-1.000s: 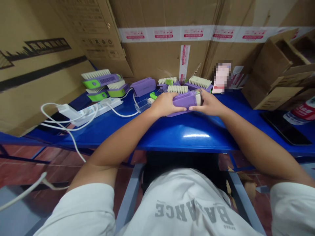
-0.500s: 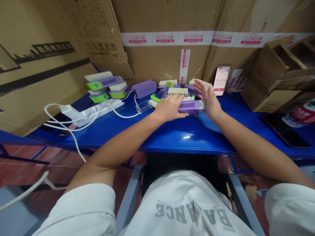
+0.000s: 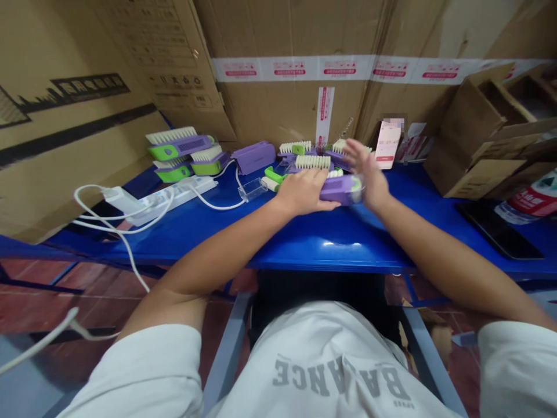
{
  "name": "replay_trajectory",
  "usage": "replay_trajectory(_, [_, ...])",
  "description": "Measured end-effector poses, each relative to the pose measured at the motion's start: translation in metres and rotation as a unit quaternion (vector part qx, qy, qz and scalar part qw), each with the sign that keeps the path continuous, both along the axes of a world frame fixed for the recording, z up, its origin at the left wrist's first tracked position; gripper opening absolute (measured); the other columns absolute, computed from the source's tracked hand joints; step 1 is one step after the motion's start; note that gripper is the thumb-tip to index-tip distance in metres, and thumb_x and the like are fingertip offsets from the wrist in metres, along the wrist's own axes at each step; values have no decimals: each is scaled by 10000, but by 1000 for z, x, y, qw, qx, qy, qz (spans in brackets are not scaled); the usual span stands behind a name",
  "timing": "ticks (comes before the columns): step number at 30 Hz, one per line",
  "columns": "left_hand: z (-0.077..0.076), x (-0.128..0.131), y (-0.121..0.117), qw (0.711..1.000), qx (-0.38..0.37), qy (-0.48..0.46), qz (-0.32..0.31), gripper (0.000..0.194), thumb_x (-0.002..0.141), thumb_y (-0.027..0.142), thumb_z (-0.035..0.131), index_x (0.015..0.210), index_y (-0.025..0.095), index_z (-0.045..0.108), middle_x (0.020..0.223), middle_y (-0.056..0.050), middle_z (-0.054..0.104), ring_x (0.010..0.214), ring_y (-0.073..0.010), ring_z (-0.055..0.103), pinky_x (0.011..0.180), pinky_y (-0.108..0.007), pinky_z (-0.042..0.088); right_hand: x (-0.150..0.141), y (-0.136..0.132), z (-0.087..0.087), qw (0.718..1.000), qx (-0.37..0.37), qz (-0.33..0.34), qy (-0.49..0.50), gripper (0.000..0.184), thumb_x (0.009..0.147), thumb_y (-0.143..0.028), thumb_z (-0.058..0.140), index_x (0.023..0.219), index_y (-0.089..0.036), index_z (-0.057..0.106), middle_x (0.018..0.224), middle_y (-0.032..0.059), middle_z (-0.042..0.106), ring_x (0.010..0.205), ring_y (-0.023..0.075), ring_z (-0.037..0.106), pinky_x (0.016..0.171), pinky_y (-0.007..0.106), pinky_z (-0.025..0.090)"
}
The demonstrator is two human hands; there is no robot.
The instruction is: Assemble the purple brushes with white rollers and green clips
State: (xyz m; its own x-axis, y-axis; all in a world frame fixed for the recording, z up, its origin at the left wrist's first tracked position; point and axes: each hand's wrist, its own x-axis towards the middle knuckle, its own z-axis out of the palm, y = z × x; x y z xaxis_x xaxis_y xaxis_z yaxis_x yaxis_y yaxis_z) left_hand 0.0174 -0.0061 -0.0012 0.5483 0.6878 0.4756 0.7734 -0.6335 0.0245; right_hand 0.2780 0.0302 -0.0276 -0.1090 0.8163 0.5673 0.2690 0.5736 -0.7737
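Observation:
My left hand (image 3: 303, 191) lies curled over the left end of a purple brush device (image 3: 340, 188) with a green tip, holding it down on the blue table (image 3: 304, 235). My right hand (image 3: 366, 172) is open, fingers stretched up, its heel pressed against the device's right end. Behind them lies a pile of purple brushes with white bristles (image 3: 312, 160).
More purple and green brushes (image 3: 183, 152) are stacked at the left by a white power strip with cables (image 3: 172, 194). A clear plastic piece (image 3: 255, 187) lies near. Cardboard boxes (image 3: 487, 130) stand all round; a dark phone (image 3: 500, 231) and a bottle (image 3: 537, 203) lie at the right.
My right hand let go of the device's end and opened, now pressing its heel against that end. The device was turned and laid flat under my left hand.

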Motion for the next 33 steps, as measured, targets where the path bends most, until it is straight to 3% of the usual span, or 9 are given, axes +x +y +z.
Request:
replay_trajectory(4, [2,2,-3,999,-28,35,16,836,924,668,952,1541,148,734,1517,-215,805,1395,-432,787,1088,-514,675,-28,-6,-13,998,-49,36,22,1088,916,-1142,277,1597,-383,656,1621,101,719,1539,402,665,1381,694,469])
replay_trajectory(9, [15,-3,-10,999,2,11,33,812,938,608,942,1593,196,694,1569,-176,778,1447,-398,744,1072,-478,673,-7,-2,-1,1000,4,-4,30,1009,946,-1115,278,1500,-391,710,1451,98,774,1407,386,746,1288,670,570])
replay_trajectory(13, [21,-16,-3,997,29,-9,68,785,943,501,919,1635,232,663,1628,-145,746,1503,-384,700,1108,-469,666,6,-2,5,998,24,-30,43,943,931,-1112,389,1382,-372,762,1404,98,814,1391,392,756,1296,693,558])
replay_trajectory(18, [33,-40,13,990,78,-52,104,779,920,439,892,1637,272,637,1647,-115,718,1542,-413,652,1243,-543,599,2,-3,2,999,21,-31,33,918,941,-1093,433,1300,-333,803,1288,100,858,1328,388,788,1307,706,558])
replay_trajectory(22, [50,-65,21,980,81,-86,158,924,906,539,866,1736,322,522,1723,-93,651,1683,-437,498,1315,-624,528,-2,-9,3,1000,22,-7,1,849,970,-1053,478,1244,-331,832,1288,109,870,1350,416,790,1320,731,548])
replay_trajectory(25, [61,-87,25,974,72,-87,198,1018,904,643,785,1804,355,406,1742,-40,637,1739,-375,392,1367,-678,436,-2,-14,6,1000,18,0,-10,812,973,-1035,521,1216,-329,841,1277,112,874,1350,422,796,1315,724,553])
replay_trajectory(30, [69,-120,35,967,80,-79,229,1091,782,771,773,1754,382,463,1567,-14,762,1751,-378,296,1367,-762,283,-3,-16,9,1000,14,-12,-11,834,911,-1069,580,1164,-320,847,1214,99,890,1294,407,814,1296,702,569])
replay_trajectory(33, [70,-135,43,953,52,-83,286,1109,785,789,738,1744,320,440,1602,-8,739,1755,-397,252,1338,-811,210,-2,-14,8,1000,14,-17,-20,836,906,-1072,582,1143,-317,852,1185,96,891,1272,400,815,1298,695,558])
